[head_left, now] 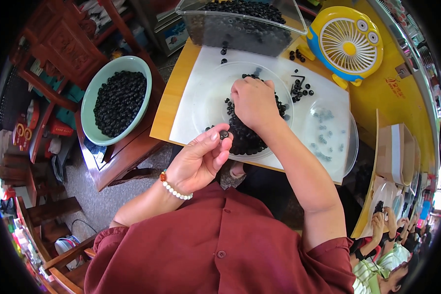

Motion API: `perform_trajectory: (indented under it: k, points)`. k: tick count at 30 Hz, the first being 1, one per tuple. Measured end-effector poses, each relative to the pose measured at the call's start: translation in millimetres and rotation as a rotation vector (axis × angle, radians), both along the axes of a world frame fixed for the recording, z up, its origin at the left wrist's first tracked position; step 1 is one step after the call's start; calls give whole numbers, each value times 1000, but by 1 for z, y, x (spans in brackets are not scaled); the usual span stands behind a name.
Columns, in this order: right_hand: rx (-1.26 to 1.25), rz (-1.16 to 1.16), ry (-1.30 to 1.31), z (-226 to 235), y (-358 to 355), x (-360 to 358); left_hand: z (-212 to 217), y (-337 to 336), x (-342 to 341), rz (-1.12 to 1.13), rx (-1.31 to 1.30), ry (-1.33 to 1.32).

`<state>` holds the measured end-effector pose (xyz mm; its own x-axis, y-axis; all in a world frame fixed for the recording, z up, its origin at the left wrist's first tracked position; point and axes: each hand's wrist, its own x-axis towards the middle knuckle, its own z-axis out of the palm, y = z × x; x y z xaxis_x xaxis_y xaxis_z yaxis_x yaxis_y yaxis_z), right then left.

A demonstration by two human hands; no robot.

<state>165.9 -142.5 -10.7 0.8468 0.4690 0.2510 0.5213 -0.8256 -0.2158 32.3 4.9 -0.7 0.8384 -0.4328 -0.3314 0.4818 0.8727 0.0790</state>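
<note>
Between the thumb and fingers of my left hand is one small round black part, held near the front rim of a clear round tray. A heap of small black parts lies in that tray. My right hand reaches over the heap with its fingers bent down into it. Its fingertips are hidden behind the hand, so what they grip, if anything, does not show. White paper lies under the tray.
At the back stands a clear bin of black parts. A green basin full of them sits on a wooden stool at left. Right are a yellow fan, a black hex key, loose black parts and small clear pieces. Other people work far right.
</note>
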Motion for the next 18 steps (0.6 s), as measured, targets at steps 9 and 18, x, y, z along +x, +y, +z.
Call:
perform_trajectory:
  k: [9, 18]
  points:
    - [1003, -3, 790, 49, -61, -69, 13, -18, -4, -89, 63, -47]
    - [1487, 119, 1142, 58, -88, -121, 15, -39, -13, -180, 26, -121]
